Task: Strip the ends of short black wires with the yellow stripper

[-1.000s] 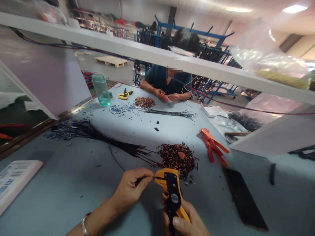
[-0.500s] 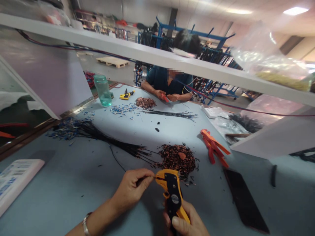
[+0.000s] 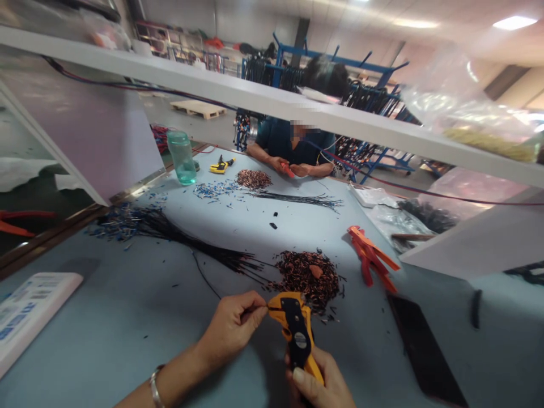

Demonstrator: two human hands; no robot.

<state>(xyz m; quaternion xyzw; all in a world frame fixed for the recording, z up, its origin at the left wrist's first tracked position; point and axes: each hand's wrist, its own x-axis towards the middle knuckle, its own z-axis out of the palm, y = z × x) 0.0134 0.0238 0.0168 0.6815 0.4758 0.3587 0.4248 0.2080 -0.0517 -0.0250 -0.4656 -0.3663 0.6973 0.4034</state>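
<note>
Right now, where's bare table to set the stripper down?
Bare table left of the left hand, between the white box and wire bundle. Also between the scrap pile and phone. Crowded ahead: pile, bundle, orange pliers.

A wire-processing workshop or factory floor is being shown. A long blue-grey workbench (image 3: pixel 106 317) is being shared with a second person (image 3: pixel 293 150) seated at the far end. Bundles of black wires (image 3: pixel 170 232), heaps of copper-coloured offcuts (image 3: pixel 308 275) and orange hand tools (image 3: pixel 372 255) are lying spread over the bench. A white shelf beam (image 3: pixel 255 99) is spanning the bench overhead. Blue racks (image 3: pixel 340 62), apparently hung with cable looms though blurred, are standing behind, and a wooden pallet (image 3: pixel 198 107) is lying on the concrete floor.
</note>
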